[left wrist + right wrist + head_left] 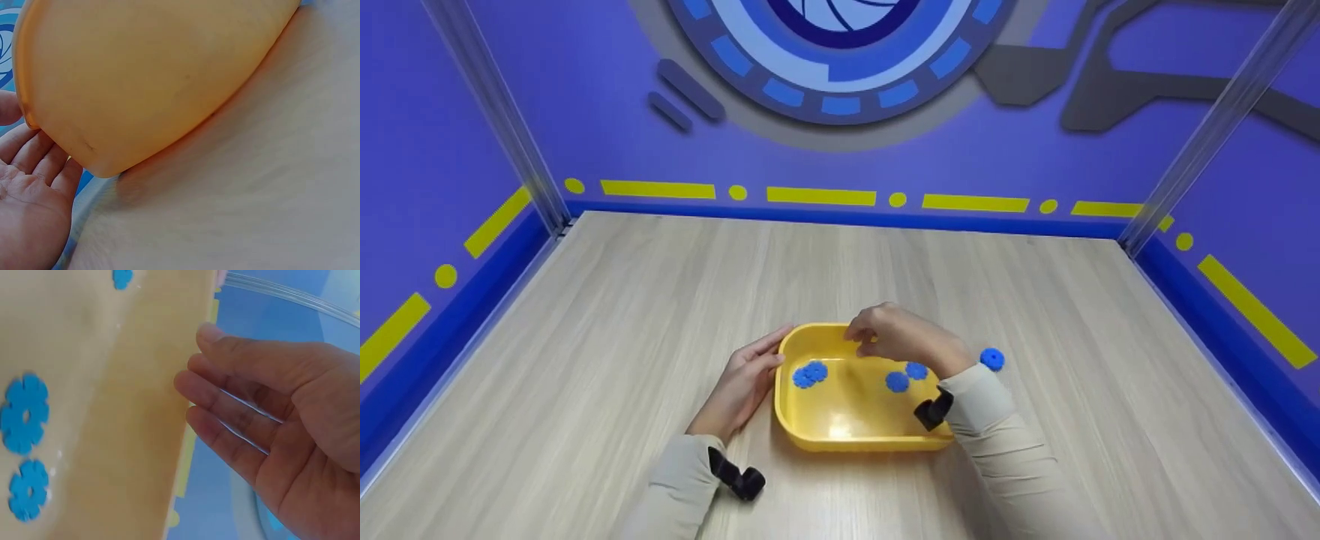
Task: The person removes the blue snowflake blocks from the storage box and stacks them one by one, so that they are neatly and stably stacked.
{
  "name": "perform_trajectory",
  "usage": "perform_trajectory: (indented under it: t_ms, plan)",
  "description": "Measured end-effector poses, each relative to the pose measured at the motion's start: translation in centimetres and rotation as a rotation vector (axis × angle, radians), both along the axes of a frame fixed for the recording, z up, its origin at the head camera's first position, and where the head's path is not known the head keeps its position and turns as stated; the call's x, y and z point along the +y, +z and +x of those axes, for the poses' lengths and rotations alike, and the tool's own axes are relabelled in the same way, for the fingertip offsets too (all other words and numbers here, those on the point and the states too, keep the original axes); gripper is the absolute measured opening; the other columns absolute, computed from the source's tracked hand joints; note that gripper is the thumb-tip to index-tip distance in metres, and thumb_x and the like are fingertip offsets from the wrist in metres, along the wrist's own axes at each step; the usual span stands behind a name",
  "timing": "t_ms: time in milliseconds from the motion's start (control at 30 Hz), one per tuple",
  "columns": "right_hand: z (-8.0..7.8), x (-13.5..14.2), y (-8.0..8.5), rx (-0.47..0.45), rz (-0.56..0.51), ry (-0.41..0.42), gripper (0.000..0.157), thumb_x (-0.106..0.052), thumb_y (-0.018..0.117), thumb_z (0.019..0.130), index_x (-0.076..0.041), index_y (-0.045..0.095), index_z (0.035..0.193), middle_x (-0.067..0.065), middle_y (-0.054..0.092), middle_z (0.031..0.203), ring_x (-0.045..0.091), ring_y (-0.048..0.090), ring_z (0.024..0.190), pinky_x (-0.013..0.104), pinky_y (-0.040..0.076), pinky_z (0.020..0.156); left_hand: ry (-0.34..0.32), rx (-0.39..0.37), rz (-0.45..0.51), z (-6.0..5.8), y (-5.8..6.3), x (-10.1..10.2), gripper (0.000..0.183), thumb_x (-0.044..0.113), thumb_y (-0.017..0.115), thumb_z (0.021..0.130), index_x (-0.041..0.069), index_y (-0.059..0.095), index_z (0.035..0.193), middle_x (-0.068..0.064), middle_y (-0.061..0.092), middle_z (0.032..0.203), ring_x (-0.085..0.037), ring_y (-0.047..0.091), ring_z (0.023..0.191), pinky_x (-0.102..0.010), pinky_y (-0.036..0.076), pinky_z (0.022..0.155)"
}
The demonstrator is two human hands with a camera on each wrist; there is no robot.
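Observation:
A yellow plastic tub [851,442] stands on the table. My left hand [741,386] grips its left side, thumb at the rim and fingers against the outer wall; the left wrist view shows the palm [34,208] beside the tub wall [157,73]. Over the tub's back edge hovers my right hand [907,336], its fingers [242,410] loosely curved with nothing between them. Inside lie blue snowflake building discs: a touching or overlapping group [810,373] at the left, and two discs [897,382] at the right, partly near the right forearm.
One more blue snowflake disc [992,359] lies on the wooden table [660,300] to the right of the tub, beyond the right wrist. Purple panels [840,169] with yellow markings enclose the table at the back and both sides. Black camera mounts [739,476] sit on both wrists.

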State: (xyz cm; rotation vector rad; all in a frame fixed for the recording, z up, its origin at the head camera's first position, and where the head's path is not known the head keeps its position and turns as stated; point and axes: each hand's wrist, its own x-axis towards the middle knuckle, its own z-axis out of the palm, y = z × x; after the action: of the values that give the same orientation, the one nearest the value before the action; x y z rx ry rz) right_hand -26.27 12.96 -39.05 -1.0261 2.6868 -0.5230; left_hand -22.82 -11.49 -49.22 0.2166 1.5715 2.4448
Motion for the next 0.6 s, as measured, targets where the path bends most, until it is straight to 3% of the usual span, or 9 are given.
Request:
perform_trajectory:
  t_ms: [233, 600]
  plan:
    - [-0.6, -1.9, -1.2, -0.036, 0.035, 0.078, 0.028, -0.007, 0.07, 0.085, -0.003, 0.07, 0.113, 0.01, 0.072, 0.106, 0.021, 0.065, 0.092, 0.033, 0.057, 0.085, -0.008, 0.005, -0.019, 0.0, 0.1, -0.1, 0.057, -0.004, 0.047, 0.09, -0.008, 0.033, 0.145, -0.021, 0.031, 0.154, -0.026, 0.027, 0.144, -0.032, 0.033, 0.114]
    - [-0.5, -4.3, -3.0, -0.098, 0.102, 0.074, 0.027, -0.012, 0.071, 0.086, -0.01, 0.071, 0.113, 0.002, 0.072, 0.107, 0.014, 0.062, 0.088, 0.026, 0.055, 0.083, -0.003, -0.003, -0.033, 0.0, 0.1, 0.0, 0.055, -0.003, 0.047, 0.09, -0.007, 0.036, 0.144, -0.021, 0.034, 0.152, -0.024, 0.035, 0.139, -0.034, 0.037, 0.113]
